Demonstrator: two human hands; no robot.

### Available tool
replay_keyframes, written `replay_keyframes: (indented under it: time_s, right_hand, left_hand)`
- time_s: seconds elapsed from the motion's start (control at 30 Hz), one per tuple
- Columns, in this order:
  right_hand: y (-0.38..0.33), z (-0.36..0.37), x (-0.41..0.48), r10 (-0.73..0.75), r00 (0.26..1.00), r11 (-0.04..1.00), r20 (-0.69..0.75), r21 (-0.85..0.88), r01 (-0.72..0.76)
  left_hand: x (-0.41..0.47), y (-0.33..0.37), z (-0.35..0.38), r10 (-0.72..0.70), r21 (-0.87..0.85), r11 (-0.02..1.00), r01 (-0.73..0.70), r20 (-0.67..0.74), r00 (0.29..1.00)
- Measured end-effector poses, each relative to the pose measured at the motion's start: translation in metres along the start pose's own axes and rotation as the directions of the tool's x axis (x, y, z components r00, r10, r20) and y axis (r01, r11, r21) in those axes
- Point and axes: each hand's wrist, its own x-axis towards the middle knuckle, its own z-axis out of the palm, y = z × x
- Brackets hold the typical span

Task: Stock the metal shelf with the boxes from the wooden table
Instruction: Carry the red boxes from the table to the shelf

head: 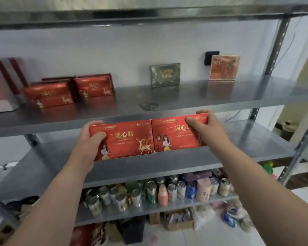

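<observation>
Holds two red boxes edge to edge at the front lip of the metal shelf's (149, 167) middle board, just under the upper board. Pinches the right box (174, 137) at its top right corner with the right hand (205, 129), thumb flat on the printed face, fingers (204, 112) curled over the top edge. Grips the left box (124, 141) at its outer left end with the left hand (93, 137), thumb across the front, the rest wrapped round behind. Cannot tell resting on the board from hanging just above it.

Looks like thin printed card: probably light, fairly stiff across the face, easy to dent at the corners, glossy enough to slide under a loose thumb. Seems to press the pair inward, one against the other; calls for a steady squeeze against hinging apart at the meeting edges. Better taken at the short ends than mid-face.

Shows similar red boxes (49, 95) standing on the upper board, with a green box (165, 75) and an orange box (224, 67) further right, and cans (151, 190) crowding the board below
</observation>
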Motion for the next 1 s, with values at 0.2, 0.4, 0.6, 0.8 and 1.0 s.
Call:
replay_keyframes:
  time_s: [0.2, 0.4, 0.6, 0.8, 1.0]
  right_hand:
    - [-0.055, 0.048, 0.066, -0.117, 0.991, 0.993, 0.063, 0.003, 0.117]
    - [-0.079, 0.104, 0.129, -0.151, 0.986, 0.988, 0.068, 0.041, 0.148]
    - [-0.077, 0.146, 0.181, -0.205, 0.979, 0.979, 0.002, 0.005, 0.205]
    - [-0.071, 0.171, 0.21, -0.229, 0.973, 0.972, 0.005, -0.043, 0.229]
    - [-0.069, 0.178, 0.238, -0.266, 0.949, 0.936, 0.166, -0.189, 0.296]
  left_hand:
    - [0.052, 0.04, -0.031, 0.104, 0.008, 0.995, -0.104, -0.111, 0.988]
    - [0.128, 0.048, -0.047, 0.154, 0.032, 0.988, -0.151, -0.156, 0.976]
    - [0.208, 0.043, -0.054, 0.211, 0.163, 0.968, -0.193, -0.106, 0.972]
    - [0.259, 0.048, -0.054, 0.3, 0.515, 0.812, -0.275, 0.036, 0.953]
    - [0.289, 0.04, -0.056, 0.364, 0.782, 0.556, -0.282, 0.075, 0.928]
